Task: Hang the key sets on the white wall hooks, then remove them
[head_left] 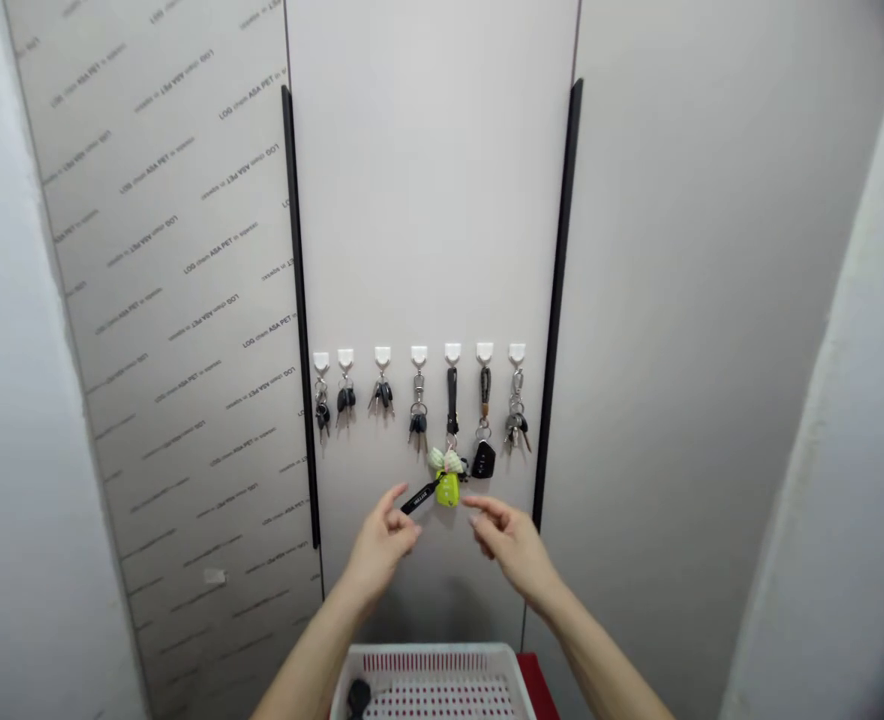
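A lime-green key fob cover (448, 489) with a pale bow (446, 460) hangs from a black strap (452, 400) on a wall hook. From it a black tag (419, 497) with light lettering slants down to the left. My left hand (382, 540) is at the tag's lower end, its index finger and thumb apart; whether a finger touches the tag I cannot tell. On the other side, my right hand (509, 540) has its index finger stretched toward the green cover, a small gap between them. Just above that hand hangs a black car key (483, 459) on a braided strap.
Several white hooks (419, 354) run in a row across the pale panel, holding key bunches (382, 395). Long black handles (558, 300) flank the panel. Below, a white plastic basket (434, 650) contains a dark object (359, 694), with something red (538, 690) beside it.
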### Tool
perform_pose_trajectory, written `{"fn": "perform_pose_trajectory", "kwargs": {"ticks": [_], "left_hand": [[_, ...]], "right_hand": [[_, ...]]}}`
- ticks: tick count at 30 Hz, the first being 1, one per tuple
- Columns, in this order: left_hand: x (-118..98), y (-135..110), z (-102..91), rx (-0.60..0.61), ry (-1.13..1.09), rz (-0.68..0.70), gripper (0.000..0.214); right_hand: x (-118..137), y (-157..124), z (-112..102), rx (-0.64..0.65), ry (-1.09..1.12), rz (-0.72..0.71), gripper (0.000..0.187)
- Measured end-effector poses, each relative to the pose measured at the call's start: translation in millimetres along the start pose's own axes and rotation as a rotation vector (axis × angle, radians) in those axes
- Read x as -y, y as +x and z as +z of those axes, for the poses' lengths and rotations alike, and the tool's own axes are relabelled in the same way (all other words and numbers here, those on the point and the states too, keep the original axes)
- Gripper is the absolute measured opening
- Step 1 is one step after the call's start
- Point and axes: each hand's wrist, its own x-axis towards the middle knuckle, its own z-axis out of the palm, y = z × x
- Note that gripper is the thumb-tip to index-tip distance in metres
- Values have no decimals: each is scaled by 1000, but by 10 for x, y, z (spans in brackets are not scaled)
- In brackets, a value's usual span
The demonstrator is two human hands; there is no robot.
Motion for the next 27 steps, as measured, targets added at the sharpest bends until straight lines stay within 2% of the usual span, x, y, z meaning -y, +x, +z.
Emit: {"fn": "perform_pose_trajectory", "kwargs": {"ticks": [5, 7, 8, 11, 14, 17, 21, 24, 27], "left_hand": [[-297, 316, -337, -267, 123, 64, 40], [-416, 438, -334, -324, 159, 70, 35], [-453, 491, -290, -327, 178, 68, 33], [-478, 624, -35, -257, 228, 70, 25], [-446, 734, 280, -160, 268, 118, 18], [-451, 838, 548, -97, 406, 190, 20], [-525, 974, 831, -104, 611, 258, 29], [-570, 1068, 1005, -187, 801, 273, 32], [-580, 1148, 1129, -253, 946, 217, 29]], "right_hand": [[235, 598, -514, -562, -228, -174, 35], [319, 840, -668, -683, -367, -174, 38], [341, 936, -716, -704, -427, -162, 38], [350, 1101, -761, -676, -511, -150, 28], [383, 1133, -761, -656, -528, -185, 23], [540, 1145, -806, -665, -526, -228, 24], [810, 1088, -848, -631, -499, -284, 23], [792, 798, -747, -420, -410, -296, 21], [417, 294, -515, -76, -306, -245, 15]]}}
